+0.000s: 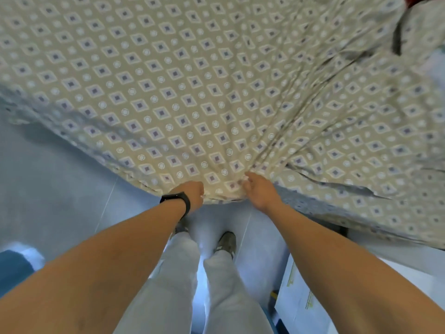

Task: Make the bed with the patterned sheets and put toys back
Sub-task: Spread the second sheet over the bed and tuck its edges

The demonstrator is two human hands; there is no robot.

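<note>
Two bare forearms reach forward from the bottom of the view, above pale trousers and shoes standing on a light tiled floor (60, 189). The left hand (192, 192), with a black band (178, 201) at the wrist, is curled into a grip clamped on the near hem of the patterned sheet (168, 92). The right hand (258, 189) sits just beside it, fingers bunching the same hem, so creases fan away from that grip toward the upper right. The sheet, beige with small dark diamonds and pale circles, covers the bed and fills the upper view; its near edge runs diagonally from upper left to lower right, and that looks like its long direction. It appears light, soft and limp, likely to wrinkle wherever pulled, so holding along the hem, hands spread wider, seems best. Something red (419, 1) shows at the top right corner, too blurred to identify.
</note>
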